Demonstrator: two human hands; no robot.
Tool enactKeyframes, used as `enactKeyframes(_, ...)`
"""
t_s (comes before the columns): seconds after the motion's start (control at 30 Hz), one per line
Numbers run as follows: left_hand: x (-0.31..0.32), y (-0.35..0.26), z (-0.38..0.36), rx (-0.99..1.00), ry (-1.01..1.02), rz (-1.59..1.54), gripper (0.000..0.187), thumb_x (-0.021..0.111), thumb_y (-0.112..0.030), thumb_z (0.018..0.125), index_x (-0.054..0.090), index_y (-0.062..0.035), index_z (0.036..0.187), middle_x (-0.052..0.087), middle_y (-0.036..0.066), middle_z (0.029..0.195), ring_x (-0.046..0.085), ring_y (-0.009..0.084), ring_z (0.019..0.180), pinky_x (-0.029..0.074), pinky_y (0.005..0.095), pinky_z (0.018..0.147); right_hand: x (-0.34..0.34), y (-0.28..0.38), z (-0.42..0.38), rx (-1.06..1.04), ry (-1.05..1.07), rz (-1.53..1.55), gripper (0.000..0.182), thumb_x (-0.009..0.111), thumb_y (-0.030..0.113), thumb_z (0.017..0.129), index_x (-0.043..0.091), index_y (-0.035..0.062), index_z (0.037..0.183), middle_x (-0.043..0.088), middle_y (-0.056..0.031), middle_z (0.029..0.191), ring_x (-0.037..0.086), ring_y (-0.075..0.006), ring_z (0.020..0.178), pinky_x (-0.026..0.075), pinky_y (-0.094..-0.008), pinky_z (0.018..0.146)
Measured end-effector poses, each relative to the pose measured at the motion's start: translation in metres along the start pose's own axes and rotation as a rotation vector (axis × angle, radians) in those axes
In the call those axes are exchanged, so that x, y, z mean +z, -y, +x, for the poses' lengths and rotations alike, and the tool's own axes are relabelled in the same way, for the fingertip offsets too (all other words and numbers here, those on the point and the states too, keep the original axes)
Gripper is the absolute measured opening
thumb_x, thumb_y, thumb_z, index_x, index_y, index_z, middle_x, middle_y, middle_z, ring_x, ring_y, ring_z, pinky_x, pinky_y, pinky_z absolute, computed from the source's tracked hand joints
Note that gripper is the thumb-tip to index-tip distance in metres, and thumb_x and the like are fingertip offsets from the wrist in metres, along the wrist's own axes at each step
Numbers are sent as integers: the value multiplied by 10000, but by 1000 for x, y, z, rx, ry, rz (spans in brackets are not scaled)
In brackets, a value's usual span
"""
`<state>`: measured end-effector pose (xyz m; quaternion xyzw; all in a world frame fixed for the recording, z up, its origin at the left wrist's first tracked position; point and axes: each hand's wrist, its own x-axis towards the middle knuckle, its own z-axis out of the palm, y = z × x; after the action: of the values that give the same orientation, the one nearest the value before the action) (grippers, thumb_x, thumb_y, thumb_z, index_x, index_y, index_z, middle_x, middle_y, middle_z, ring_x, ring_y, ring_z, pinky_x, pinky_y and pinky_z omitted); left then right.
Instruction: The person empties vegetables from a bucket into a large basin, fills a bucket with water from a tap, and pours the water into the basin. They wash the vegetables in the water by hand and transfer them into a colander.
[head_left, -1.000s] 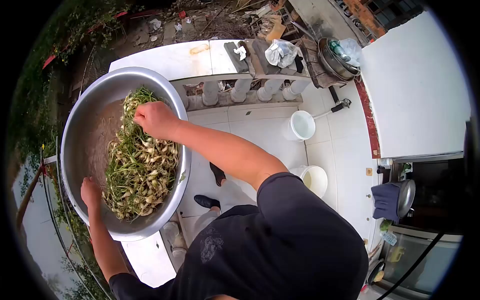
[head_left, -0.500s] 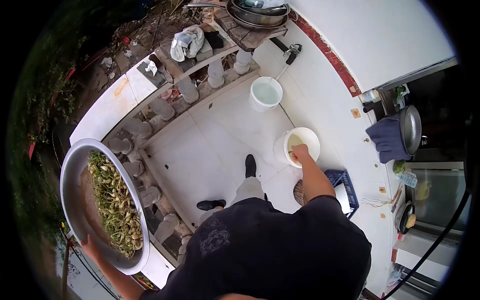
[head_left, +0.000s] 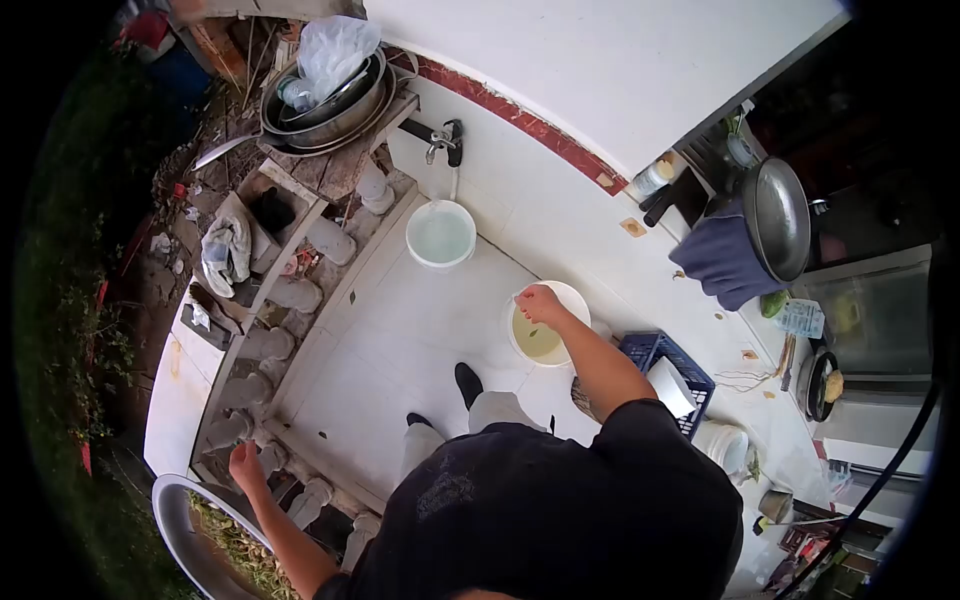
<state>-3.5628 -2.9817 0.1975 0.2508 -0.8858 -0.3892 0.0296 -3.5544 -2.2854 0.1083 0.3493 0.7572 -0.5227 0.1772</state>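
Observation:
My right hand (head_left: 540, 304), its fingers closed, is over the far left part of a white bucket (head_left: 572, 296) of yellowish liquid; a small green piece floats in it. Whatever the fingers may hold is too small to make out. At lower left my left hand (head_left: 245, 462) is off the basin, above the balusters, with its fingers curled together and their contents unclear. Just below it a big metal basin (head_left: 178, 510) holds green stalks with pale bulbs (head_left: 235, 545), partly cut off by the view's edge.
A second white bucket (head_left: 441, 236) of clear water stands below a tap (head_left: 440, 143). Pans (head_left: 330, 125) and a plastic bag sit on a wooden board at the upper left. A blue crate (head_left: 655, 350) is right of my right arm. Balusters (head_left: 265, 343) line the left side.
My left hand has let go of the basin rim and moved up and right. My right hand has lifted out of the bucket. The view has turned and shifted to the right.

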Motion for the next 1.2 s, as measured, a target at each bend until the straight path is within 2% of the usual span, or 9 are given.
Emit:
enactKeyframes(0.07, 50, -13, -5, -391, 182, -98, 205, 606, -222, 795, 594, -22, 842, 503, 45, 644, 457, 159, 526, 358, 330, 419, -4, -7, -15, -31, 35, -50, 223, 601, 226, 816, 587, 3, 814, 564, -47, 659, 529, -114, 526, 444, -264, 446)
enactKeyframes(0.2, 115, 75, 3, -898, 439, 206, 235, 552, -218, 782, 506, -90, 974, 489, 116, 719, 523, 312, 647, 472, 494, 627, -17, -61, -59, 22, -92, -122, 227, 606, 219, 780, 609, -3, 737, 589, -63, 637, 553, -137, 504, 466, -277, 450)
enactKeyframes(0.4, 144, 44, 69, 439, 1388, 432, 241, 576, -251, 835, 503, -21, 854, 495, 161, 732, 535, 281, 630, 478, 484, 543, -7, -200, -189, 392, -533, 570, 207, 569, 200, 775, 558, 50, 634, 520, -54, 516, 494, -167, 391, 401, -312, 371)
enactKeyframes(0.47, 174, 1, 99, 526, 1296, 294, 247, 585, -261, 826, 510, -27, 850, 487, 126, 699, 512, 267, 550, 470, 418, 481, 23, -242, -248, 493, -687, 637, 225, 506, 200, 839, 474, 87, 647, 417, -37, 498, 426, -155, 384, 316, -310, 329)
enactKeyframes(0.53, 266, -57, 137, -281, 765, 458, 250, 596, -263, 808, 507, -36, 861, 485, 109, 683, 503, 251, 508, 462, 384, 439, 52, -276, -302, 695, -651, 792, 187, 543, 100, 839, 462, 47, 679, 464, -54, 528, 453, -163, 402, 328, -300, 322)
enactKeyframes(0.7, 361, -214, 121, -2, 852, 291, 241, 590, -266, 791, 542, -33, 829, 516, 80, 619, 520, 207, 446, 451, 361, 379, 78, -292, -352, 822, -919, 1302, 147, 605, 148, 825, 546, 30, 761, 561, -80, 637, 532, -168, 488, 449, -291, 411)
enactKeyframes(0.8, 362, -263, 31, 127, 955, 176, 222, 603, -221, 807, 551, -6, 816, 550, 82, 639, 545, 179, 450, 447, 312, 370, 0, -262, -334, 451, -955, 1421, 160, 607, 190, 838, 557, 52, 775, 574, -65, 686, 545, -153, 587, 446, -265, 486)
enactKeyframes(0.97, 355, -245, -54, 154, 1041, 241, 216, 601, -213, 814, 539, -6, 822, 546, 85, 647, 536, 180, 442, 431, 307, 364, -220, -139, -287, -45, -942, 1149, 264, 590, 319, 873, 566, 61, 823, 588, -37, 684, 539, -121, 545, 440, -237, 473)
enactKeyframes(1.2, 258, -117, -103, -301, 749, 189, 240, 586, -193, 826, 493, 28, 813, 505, 115, 610, 519, 225, 414, 411, 334, 333, -443, -66, -200, 74, -961, 797, 385, 637, 416, 805, 544, 59, 697, 501, -39, 572, 412, -115, 423, 321, -260, 377)
